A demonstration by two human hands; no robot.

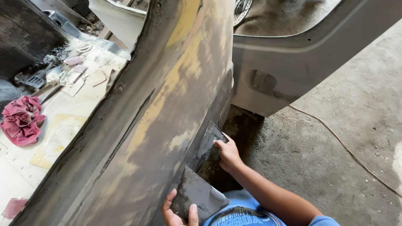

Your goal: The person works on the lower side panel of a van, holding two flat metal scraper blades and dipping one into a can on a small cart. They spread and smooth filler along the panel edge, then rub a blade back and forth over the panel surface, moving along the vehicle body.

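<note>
A large curved car body panel point(159, 104), grey with yellow filler patches, fills the middle of the head view. My right hand point(228, 155) presses a dark flat spreader blade point(209, 142) against the panel's lower right edge. My left hand point(178, 211) holds a second dark, wedge-shaped blade point(197, 194) smeared with grey filler, low in the frame, just off the panel. My blue-clothed knee is below it.
A grey primed panel point(284, 67) stands to the right of the sanded one. A thin cord point(343, 146) runs across the concrete floor. At left, a dusty bench carries a red rag point(21, 119), a yellowish sanding sheet point(58, 140) and small scattered parts.
</note>
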